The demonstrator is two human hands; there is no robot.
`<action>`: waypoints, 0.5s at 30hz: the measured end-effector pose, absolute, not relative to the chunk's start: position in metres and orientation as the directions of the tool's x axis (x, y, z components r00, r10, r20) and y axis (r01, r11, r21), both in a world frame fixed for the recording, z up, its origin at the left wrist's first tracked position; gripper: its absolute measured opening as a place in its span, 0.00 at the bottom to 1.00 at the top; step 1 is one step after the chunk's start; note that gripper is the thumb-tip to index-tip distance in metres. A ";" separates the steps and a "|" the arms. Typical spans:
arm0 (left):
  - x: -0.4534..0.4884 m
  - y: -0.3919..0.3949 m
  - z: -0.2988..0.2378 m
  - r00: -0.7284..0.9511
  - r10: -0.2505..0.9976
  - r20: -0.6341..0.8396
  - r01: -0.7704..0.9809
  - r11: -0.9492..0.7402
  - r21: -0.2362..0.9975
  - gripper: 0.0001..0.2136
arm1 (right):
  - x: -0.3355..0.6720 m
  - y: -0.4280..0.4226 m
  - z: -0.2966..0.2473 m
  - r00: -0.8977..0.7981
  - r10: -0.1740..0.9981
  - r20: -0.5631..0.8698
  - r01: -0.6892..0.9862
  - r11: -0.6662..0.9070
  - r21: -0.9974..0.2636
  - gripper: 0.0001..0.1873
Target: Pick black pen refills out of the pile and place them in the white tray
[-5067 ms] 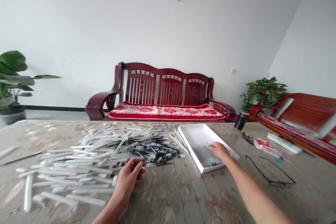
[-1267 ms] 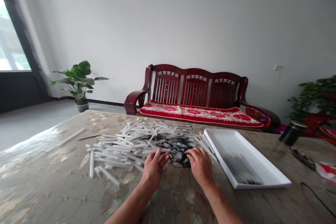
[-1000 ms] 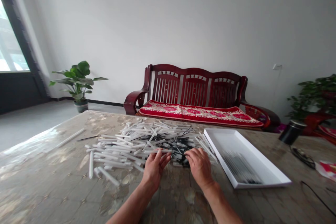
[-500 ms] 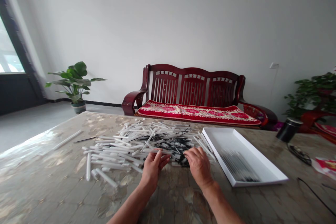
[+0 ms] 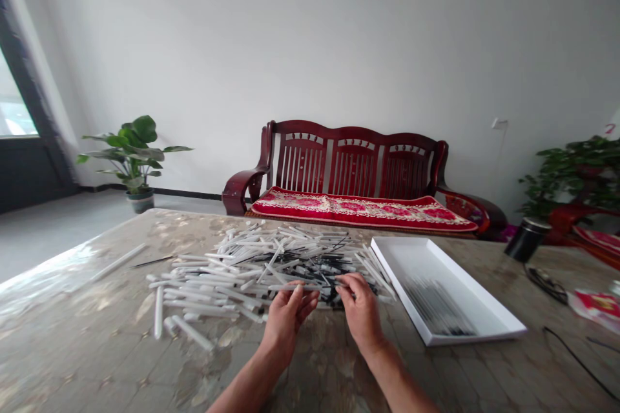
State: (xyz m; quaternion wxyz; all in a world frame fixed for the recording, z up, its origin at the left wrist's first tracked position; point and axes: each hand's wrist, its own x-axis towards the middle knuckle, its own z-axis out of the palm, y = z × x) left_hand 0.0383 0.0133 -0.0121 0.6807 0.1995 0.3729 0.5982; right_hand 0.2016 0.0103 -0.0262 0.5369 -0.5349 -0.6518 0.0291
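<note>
My left hand (image 5: 285,317) is closed around a slim whitish tube, like a pen barrel (image 5: 278,287), held level with its end pointing right. Across a small gap, my right hand (image 5: 361,311) has thumb and fingers pinched together at the edge of a dark heap; what they grip is too small to make out. Beyond both hands lies a wide pile of white pen-like tubes (image 5: 203,293), with thin black pieces (image 5: 317,262) mixed in near its middle. To the right sits a shallow white box (image 5: 477,281) holding a row of slender, clear-looking sticks with dark ends (image 5: 440,306).
A lone tube (image 5: 117,262) and a thin dark pointed tool (image 5: 154,261) lie on the patterned table (image 5: 145,381) at left. At right are a black cylinder (image 5: 527,239), cables (image 5: 546,284) and a red-and-white packet (image 5: 598,306). Behind stands a red wooden bench (image 5: 356,161).
My left hand has lifted the tube slightly clear and turned it level. The right hand stays close by, its fingers shifted a little. The whole view has moved slightly.
</note>
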 end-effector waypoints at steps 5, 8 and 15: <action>0.038 0.014 -0.014 -0.007 0.965 -0.262 -0.684 0.187 0.706 0.05 | 0.196 0.014 -0.038 0.236 0.845 0.480 0.486 0.325 -0.811 0.17; 0.040 0.011 -0.018 0.030 0.971 -0.237 -0.672 0.195 0.714 0.07 | 0.182 0.010 -0.041 0.179 0.872 0.455 0.414 0.353 -0.839 0.22; 0.040 0.011 -0.015 0.043 0.960 -0.275 -0.687 0.229 0.690 0.04 | 0.151 0.003 -0.045 -0.017 0.901 0.434 0.376 0.408 -0.832 0.44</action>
